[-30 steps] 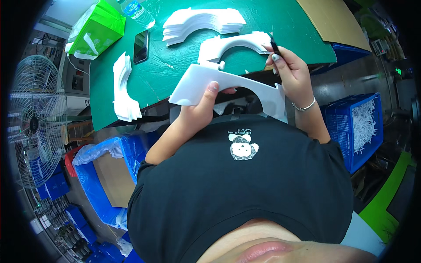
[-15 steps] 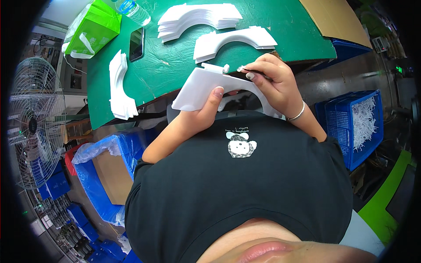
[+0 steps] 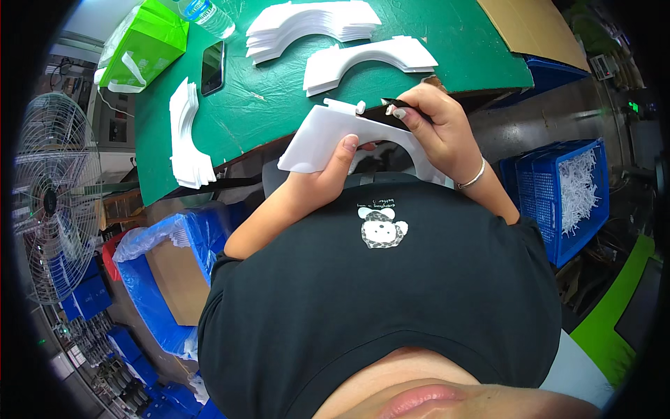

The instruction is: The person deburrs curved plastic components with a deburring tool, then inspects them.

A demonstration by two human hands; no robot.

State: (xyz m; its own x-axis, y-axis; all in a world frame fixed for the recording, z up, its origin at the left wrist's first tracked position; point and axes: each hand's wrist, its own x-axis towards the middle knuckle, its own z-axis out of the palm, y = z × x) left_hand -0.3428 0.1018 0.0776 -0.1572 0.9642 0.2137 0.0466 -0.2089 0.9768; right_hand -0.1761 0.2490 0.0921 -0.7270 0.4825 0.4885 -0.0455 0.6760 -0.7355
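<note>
A white curved plastic part (image 3: 312, 142) is in my left hand (image 3: 336, 165), the thumb on its top face and the other fingers underneath. The part has a wide flat end, a small raised tab (image 3: 343, 107) on its far edge and an arched cut-out toward the right. My right hand (image 3: 440, 127) pinches a slim black pointed tool (image 3: 399, 104) between thumb and fingers, just right of the tab and apart from it. A tiny white bit shows by the right thumb tip; I cannot tell what it is. The right forearm partly covers the part's far right end.
Stacks of similar white parts (image 3: 310, 28) lie on the green table (image 3: 265, 105). A phone (image 3: 213, 68), a water bottle (image 3: 207, 17) and a green bag (image 3: 150, 43) are at the left. A blue crate (image 3: 551, 202) with white scraps stands right, a plastic-lined blue bin (image 3: 157, 300) left.
My right hand has shifted slightly right, away from the tab, and the black tool shows more plainly. The white part stays in my left hand, nearly unmoved.
</note>
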